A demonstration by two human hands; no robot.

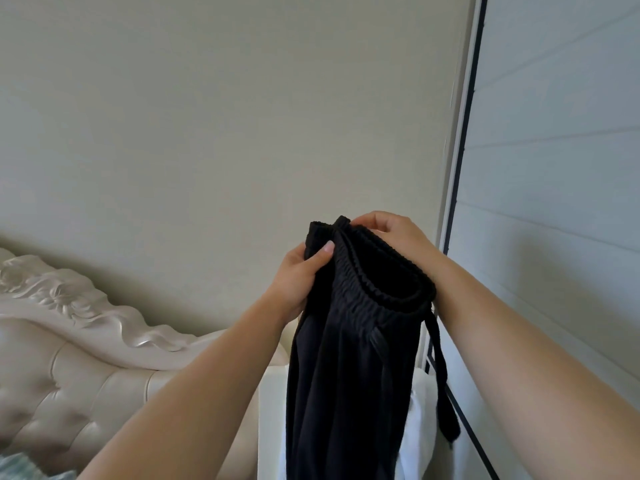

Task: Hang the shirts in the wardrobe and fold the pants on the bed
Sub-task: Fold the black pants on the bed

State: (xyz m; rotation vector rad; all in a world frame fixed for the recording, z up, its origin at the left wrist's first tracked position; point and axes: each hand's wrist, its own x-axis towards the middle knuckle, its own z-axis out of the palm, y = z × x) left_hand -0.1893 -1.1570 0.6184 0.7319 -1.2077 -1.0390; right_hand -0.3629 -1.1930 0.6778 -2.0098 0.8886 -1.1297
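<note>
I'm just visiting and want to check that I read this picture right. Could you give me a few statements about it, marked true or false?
1. The left hand and the right hand both hold the black pants at the waistband. True.
2. The pants lie folded flat on the bed. False: they hang down from the hands.
3. A padded headboard stands at the left. True.
4. The right hand holds a hanger. False: it pinches the waistband.
</note>
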